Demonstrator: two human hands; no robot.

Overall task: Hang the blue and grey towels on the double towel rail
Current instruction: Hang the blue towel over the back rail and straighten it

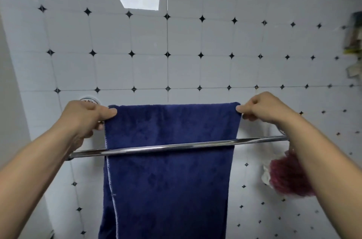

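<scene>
A dark blue towel hangs folded over the back bar of the chrome double towel rail, its fold at the top and both layers dropping past the bottom of the view. The front bar crosses in front of the towel and carries nothing. My left hand pinches the towel's top left corner. At the top right corner my right hand pinches the fold. The back bar is hidden under the cloth. No grey towel is in view.
White wall tiles with small black diamonds fill the background. A maroon bath pouf hangs by the rail's right end, under my right forearm. A blurred shelf with items sits at the far right edge.
</scene>
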